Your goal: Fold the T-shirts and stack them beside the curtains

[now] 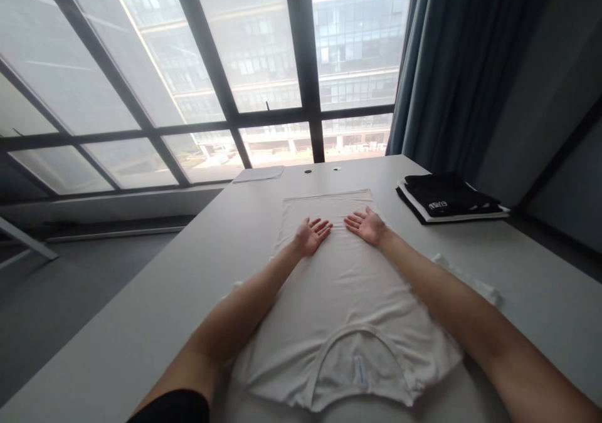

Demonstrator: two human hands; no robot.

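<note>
A white T-shirt (343,279) lies spread on the white table, its collar toward me and its hem at the far end. A small label shows inside the neck opening. My left hand (311,236) rests on the far part of the shirt, palm turned up and fingers stretched out to the right. Opposite it, my right hand (365,225) lies on the cloth too, its fingers extended to the left. A short gap of fabric separates the fingertips. Neither hand holds anything. My forearms partly cover the shirt's sides, and the sleeves peek out beyond them.
A stack of folded clothes (446,197), black on top with white lettering, sits at the table's far right. Some flat white sheets (258,173) lie at the far left edge of the table (188,272). Tall windows (263,47) and a dark curtain (451,66) stand beyond.
</note>
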